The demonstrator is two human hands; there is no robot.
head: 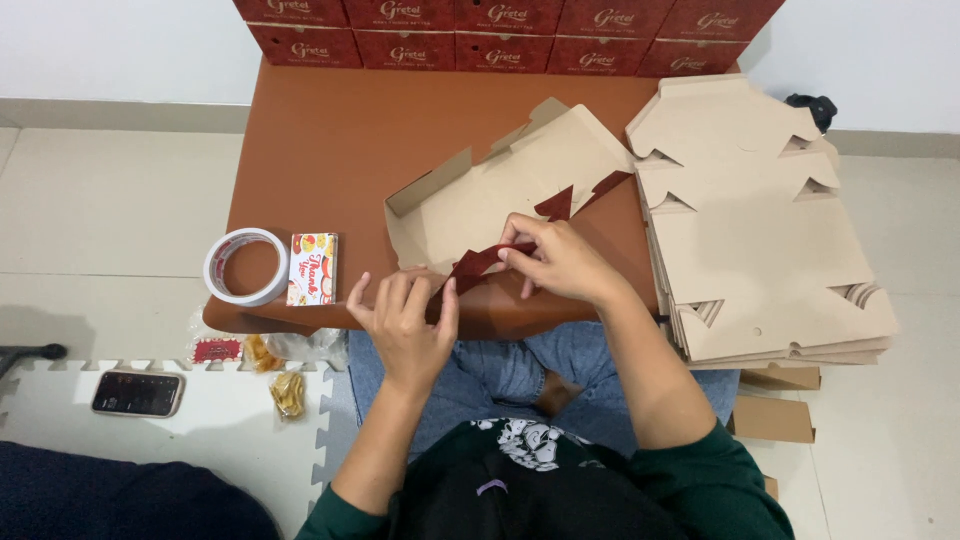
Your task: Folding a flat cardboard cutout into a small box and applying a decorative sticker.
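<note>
A partly folded cardboard box (490, 195), brown inside and dark red outside, lies on the low brown table (330, 140). My right hand (555, 260) pinches a dark red flap of the box at its near edge. My left hand (405, 320) presses on the near left corner of the same box, fingers spread over the flap. Both hands are at the table's front edge, above my knees.
A stack of flat unfolded cardboard box blanks (760, 230) lies at the right. A roll of white tape (246, 266) and a small stack of colourful cards (312, 268) sit at the left. Red finished boxes (500, 30) line the wall. A phone (138, 392) lies on the foam mat.
</note>
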